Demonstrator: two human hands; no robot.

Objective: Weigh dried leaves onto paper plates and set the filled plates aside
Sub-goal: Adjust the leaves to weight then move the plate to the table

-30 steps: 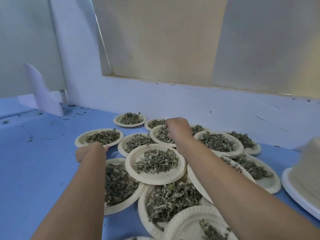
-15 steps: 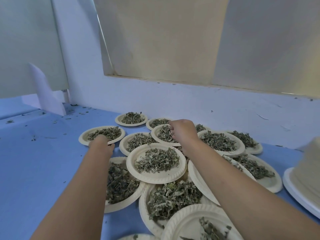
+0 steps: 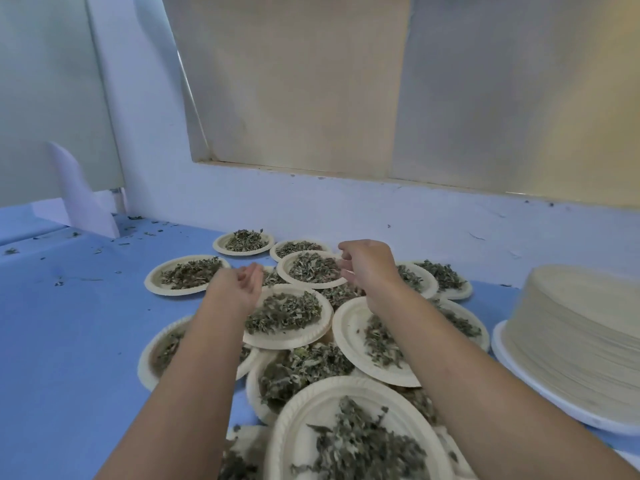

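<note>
Several cream paper plates of dried green leaves lie overlapping on the blue table [image 3: 79, 334]. My left hand [image 3: 239, 285] hovers open, palm turned inward, above the left rim of a filled middle plate [image 3: 277, 342]. My right hand [image 3: 367, 265] hangs with loosely curled fingers beside the right rim of a farther filled plate [image 3: 287, 277]; I see nothing held in it. The nearest plate [image 3: 311, 403] holds leaves only on its near half. My forearms cover parts of other plates.
A tall stack of empty paper plates [image 3: 571, 323] stands on a white round base [image 3: 519, 379] at the right. A pale blue wall [image 3: 311, 209] closes the back. A white folded sheet [image 3: 79, 195] stands at the far left, with leaf crumbs scattered nearby.
Both hands have lifted off the plates and turned inward; the left one moved right and opened. The view has shifted, bringing the near plates closer.
</note>
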